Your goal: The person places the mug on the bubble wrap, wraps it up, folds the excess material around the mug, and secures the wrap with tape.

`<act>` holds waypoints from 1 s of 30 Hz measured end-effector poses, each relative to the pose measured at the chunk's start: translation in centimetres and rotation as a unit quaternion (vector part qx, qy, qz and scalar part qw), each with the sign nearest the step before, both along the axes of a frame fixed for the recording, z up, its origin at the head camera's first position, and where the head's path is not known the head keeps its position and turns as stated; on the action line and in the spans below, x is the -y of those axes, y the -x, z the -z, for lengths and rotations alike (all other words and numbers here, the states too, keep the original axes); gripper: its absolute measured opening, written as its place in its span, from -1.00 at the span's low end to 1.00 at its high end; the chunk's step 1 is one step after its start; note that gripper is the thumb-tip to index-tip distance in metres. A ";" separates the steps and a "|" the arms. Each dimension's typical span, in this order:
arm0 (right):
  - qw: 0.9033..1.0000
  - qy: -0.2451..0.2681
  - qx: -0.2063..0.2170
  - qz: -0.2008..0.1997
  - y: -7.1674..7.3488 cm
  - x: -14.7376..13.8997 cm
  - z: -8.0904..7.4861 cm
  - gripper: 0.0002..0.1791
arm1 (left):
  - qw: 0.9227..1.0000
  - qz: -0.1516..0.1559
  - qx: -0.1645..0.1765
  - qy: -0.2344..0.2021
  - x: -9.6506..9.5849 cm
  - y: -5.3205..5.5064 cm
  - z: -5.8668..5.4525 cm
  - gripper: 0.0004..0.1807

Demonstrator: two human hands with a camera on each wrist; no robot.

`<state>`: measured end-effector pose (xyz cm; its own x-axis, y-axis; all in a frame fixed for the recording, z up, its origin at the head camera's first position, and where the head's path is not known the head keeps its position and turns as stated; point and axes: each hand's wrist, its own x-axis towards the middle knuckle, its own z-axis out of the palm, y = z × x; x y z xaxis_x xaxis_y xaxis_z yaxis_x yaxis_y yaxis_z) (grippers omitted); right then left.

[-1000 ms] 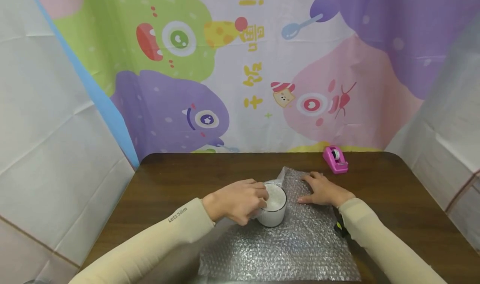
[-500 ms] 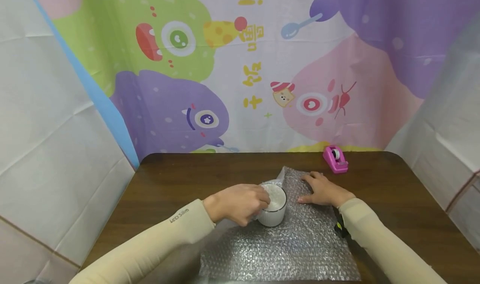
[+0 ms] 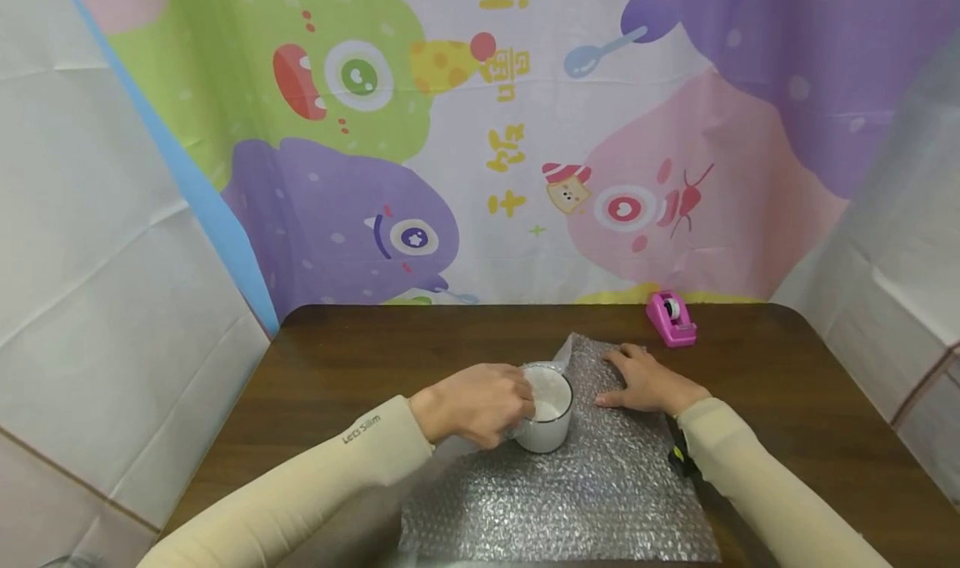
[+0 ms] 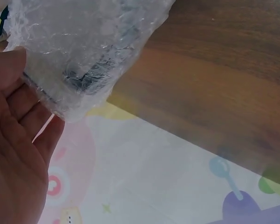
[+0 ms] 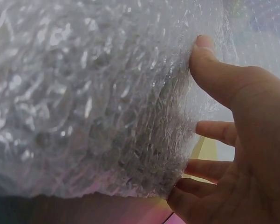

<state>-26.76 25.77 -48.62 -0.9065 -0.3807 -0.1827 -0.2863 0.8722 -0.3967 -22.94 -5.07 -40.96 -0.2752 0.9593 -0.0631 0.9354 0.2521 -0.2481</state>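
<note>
A white ribbed cup (image 3: 546, 428) with a dark rim stands upright on a sheet of bubble wrap (image 3: 577, 505) in the head view. My left hand (image 3: 483, 403) pinches the bubble wrap at the cup's left side, with the fingers bent over the rim. In the left wrist view, thumb and fingers hold the bubble wrap (image 4: 84, 28) drawn over the cup, whose dark rim shows through. My right hand (image 3: 648, 382) lies to the right of the cup, its fingers spread on the sheet. In the right wrist view the fingertips touch the bubble wrap (image 5: 93, 107).
A pink tape dispenser (image 3: 672, 319) sits near the back right of the brown wooden table (image 3: 360, 343). Behind the table hangs a cloth printed with cartoon monsters (image 3: 480, 134). A black and yellow band (image 3: 681, 453) is on the right wrist.
My left hand has shifted very slightly at the cup's rim, still pinching the bubble wrap. The cup and my right hand stay where they were.
</note>
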 end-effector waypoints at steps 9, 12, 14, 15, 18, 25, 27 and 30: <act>1.000 0.001 -0.001 0.002 0.4 0.0 0.1 -0.04 | 1.000 -0.012 -0.003 0.014 -0.1 0.1 -0.4 -0.97; 1.000 0.001 -0.005 -0.001 0.4 0.0 0.1 -0.05 | 0.999 -0.034 -0.004 0.023 -0.2 0.0 -0.6 -0.95; 1.000 0.001 -0.010 -0.003 0.5 0.0 0.1 -0.05 | 0.998 -0.048 -0.004 0.029 -0.2 -0.2 -0.7 -0.93; 1.000 0.001 -0.014 -0.005 0.4 0.0 0.1 -0.05 | 0.998 -0.053 -0.003 0.030 -0.3 -0.3 -0.7 -0.91; 0.999 -0.003 -0.031 -0.011 0.3 -0.2 0.4 -0.03 | 0.998 -0.064 0.003 0.024 -0.4 -0.4 -0.6 -0.85; 0.998 0.001 -0.063 -0.008 -0.2 -0.6 1.3 -0.02 | 0.998 -0.059 0.002 0.019 -0.4 -0.6 -0.3 -0.84; 0.997 0.002 -0.074 -0.010 -0.3 -0.8 1.4 -0.02 | 0.998 -0.055 0.002 0.020 -0.4 -0.6 -0.3 -0.83; 0.995 0.007 -0.094 -0.016 -0.7 -0.9 1.5 -0.06 | 0.999 -0.049 -0.002 0.023 -0.4 -0.6 -0.4 -0.85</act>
